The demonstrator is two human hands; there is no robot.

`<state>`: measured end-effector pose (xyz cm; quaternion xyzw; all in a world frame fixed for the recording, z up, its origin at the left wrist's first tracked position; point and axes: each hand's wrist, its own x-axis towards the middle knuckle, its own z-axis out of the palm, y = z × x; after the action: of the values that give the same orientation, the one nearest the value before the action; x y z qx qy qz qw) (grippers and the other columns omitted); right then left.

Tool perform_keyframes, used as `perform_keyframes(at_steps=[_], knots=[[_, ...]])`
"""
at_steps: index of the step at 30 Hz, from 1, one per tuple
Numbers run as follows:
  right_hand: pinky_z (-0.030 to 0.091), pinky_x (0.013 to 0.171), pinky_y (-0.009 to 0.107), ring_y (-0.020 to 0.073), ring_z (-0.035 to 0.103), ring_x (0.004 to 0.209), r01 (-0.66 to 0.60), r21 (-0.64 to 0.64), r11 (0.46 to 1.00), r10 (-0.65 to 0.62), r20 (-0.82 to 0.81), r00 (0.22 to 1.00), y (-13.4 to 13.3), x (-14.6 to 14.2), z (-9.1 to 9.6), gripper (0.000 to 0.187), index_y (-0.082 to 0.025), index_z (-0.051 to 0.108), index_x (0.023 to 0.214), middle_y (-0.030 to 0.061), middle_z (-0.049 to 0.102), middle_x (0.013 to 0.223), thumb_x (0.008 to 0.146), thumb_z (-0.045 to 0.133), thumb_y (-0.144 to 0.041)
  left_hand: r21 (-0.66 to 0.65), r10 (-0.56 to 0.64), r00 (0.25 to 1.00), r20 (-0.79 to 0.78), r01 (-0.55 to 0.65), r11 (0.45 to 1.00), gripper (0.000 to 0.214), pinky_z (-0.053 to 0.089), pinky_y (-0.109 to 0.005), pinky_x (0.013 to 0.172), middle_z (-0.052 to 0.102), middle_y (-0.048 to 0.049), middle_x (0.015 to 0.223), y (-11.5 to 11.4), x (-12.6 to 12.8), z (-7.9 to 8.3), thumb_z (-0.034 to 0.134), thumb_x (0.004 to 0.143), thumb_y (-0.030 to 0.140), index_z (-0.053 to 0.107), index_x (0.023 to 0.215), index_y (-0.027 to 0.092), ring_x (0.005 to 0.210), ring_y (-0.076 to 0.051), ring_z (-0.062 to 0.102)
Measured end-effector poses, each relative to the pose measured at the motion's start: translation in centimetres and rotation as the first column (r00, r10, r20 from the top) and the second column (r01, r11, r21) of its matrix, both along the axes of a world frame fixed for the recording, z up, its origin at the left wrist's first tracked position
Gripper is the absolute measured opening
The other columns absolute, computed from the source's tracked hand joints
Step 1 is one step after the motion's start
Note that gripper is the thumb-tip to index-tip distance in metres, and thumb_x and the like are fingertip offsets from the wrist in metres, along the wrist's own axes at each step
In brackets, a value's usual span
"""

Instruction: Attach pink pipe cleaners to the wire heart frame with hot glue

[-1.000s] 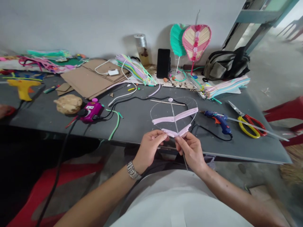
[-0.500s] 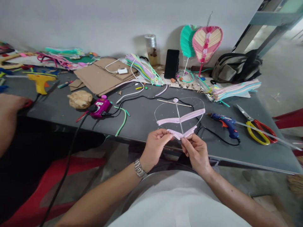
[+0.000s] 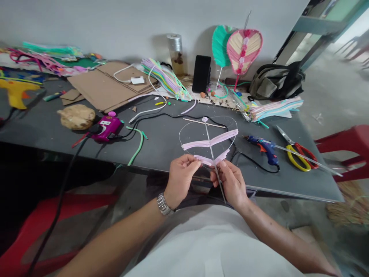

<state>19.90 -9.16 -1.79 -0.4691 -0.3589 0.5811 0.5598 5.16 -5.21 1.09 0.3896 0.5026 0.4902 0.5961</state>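
Observation:
Both my hands hold a heart-shaped wire frame above the front edge of the grey table. Two pink pipe-cleaner strips cross it in a shallow V, and a shorter pink strip lies just below them. My left hand pinches the left end of that lower strip. My right hand grips the central stem and the strip's right side. My fingers hide the frame's bottom point.
On the table lie a blue glue gun, a magenta glue gun, a black cord, yellow-handled scissors and cardboard sheets. Pipe-cleaner bundles and finished heart-shaped fans stand at the back against the wall.
The whole view has shifted slightly as my head moves. Both hands still hold the frame in much the same grip. A hand at the far left edge has gone from view.

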Motion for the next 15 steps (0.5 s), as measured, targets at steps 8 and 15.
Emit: perform_keyframes(at_steps=[8,15], knots=[[0.043,0.05,0.02,0.0086,0.057,0.052,-0.063,-0.032,0.998,0.066,0.11,0.992,-0.4,0.3,1.0,0.036,-0.016,0.069,0.09,0.0001,0.066,0.067,0.09,0.066,-0.051,-0.004,0.048,0.998,0.04,-0.048,0.999,0.013,0.043,-0.024,0.064,0.069,0.0001,0.065,0.3,0.0,-0.2,0.075,0.068,0.025,0.067,0.064,0.016,0.065,-0.012,0.058],[0.043,0.043,0.019,0.0074,0.052,0.043,-0.058,-0.066,0.996,0.069,0.189,0.98,-1.0,0.3,1.6,0.038,-0.015,0.068,0.089,-0.0026,0.062,0.056,0.084,0.071,-0.052,-0.03,-0.006,0.998,0.059,0.008,1.0,0.02,0.045,-0.024,0.061,0.074,-0.0044,0.075,-0.4,-0.1,-0.2,0.079,0.073,0.034,0.073,0.078,0.016,0.071,-0.015,0.066]])
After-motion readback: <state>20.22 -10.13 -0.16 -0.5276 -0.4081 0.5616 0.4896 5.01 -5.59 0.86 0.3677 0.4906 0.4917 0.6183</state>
